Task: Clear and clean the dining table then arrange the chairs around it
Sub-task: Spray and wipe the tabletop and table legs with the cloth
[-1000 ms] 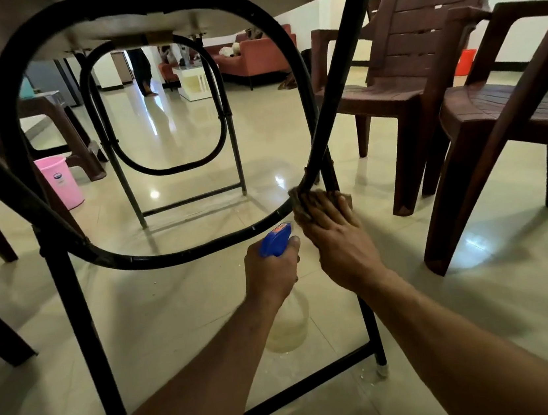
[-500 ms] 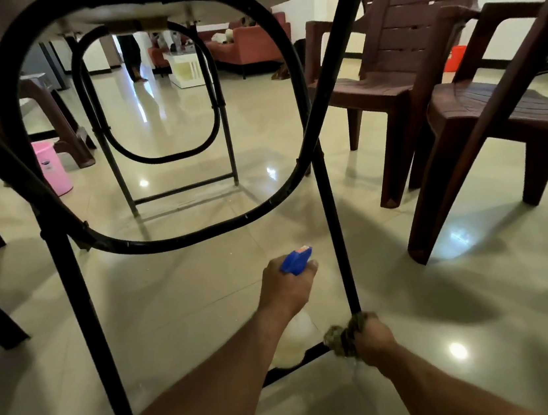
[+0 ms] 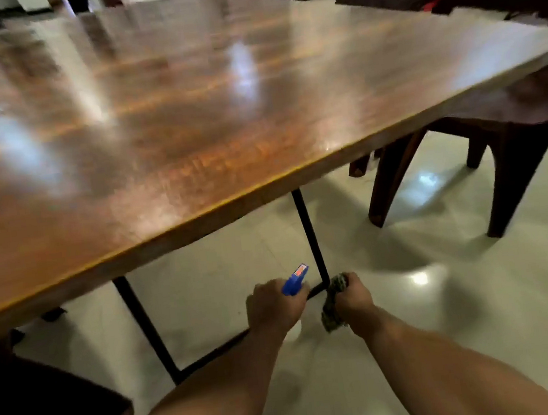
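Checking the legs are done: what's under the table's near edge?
Under the table: black metal legs, bare floor tiles, left hand holding spray bottle, right hand gripping cloth. The tabletop hides everything farther under.

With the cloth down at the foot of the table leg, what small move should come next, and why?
Probably draw the cloth in the right hand along the bottom bar toward the other leg. The cloth sits where leg and bar meet, and the left hand has the spray bottle ready.

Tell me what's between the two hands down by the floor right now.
In the head view, the black table leg comes down between the left hand, which holds the spray bottle, and the right hand, which grips the cloth.
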